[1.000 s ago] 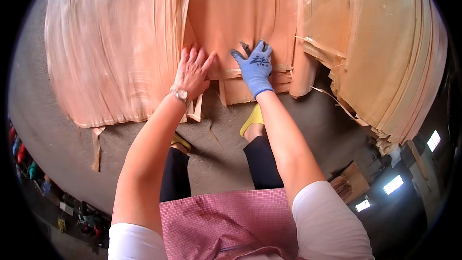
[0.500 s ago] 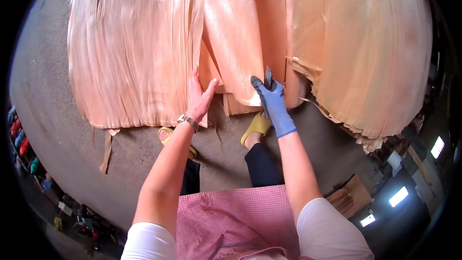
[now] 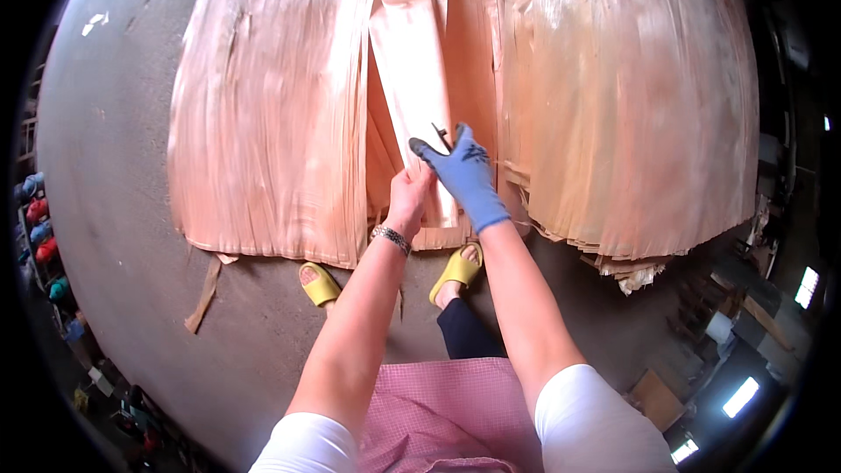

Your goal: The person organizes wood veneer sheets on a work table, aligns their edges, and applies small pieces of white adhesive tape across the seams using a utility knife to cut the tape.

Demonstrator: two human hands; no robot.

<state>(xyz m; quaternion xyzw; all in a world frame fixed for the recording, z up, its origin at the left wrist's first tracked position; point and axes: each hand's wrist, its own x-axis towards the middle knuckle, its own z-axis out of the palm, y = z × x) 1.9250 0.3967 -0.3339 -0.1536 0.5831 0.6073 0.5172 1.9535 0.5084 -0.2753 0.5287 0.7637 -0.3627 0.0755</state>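
A pale, narrow wood veneer sheet [image 3: 410, 61] runs away from me between two larger stacks, its near end at my hands. My bare left hand [image 3: 408, 200] is closed on the left edge of that end, fingers pinched together. Against it, my right hand [image 3: 469, 177], in a blue and black work glove, is closed around a small dark knife [image 3: 441, 135]. Only the knife's tip shows above the glove; the handle is hidden. The glove covers part of the sheet's right side.
A tall veneer stack [image 3: 272, 114] stands at left, and another stack [image 3: 631, 123] with ragged near edges at right. A loose veneer strip [image 3: 205, 293] lies on the concrete floor [image 3: 114, 166]. My feet, in yellow slides [image 3: 458, 271], are close to the stacks.
My left hand was open beside the sheet; it has moved right and closed on its edge. My right hand has shifted left with the knife. The sheet now looks narrower.
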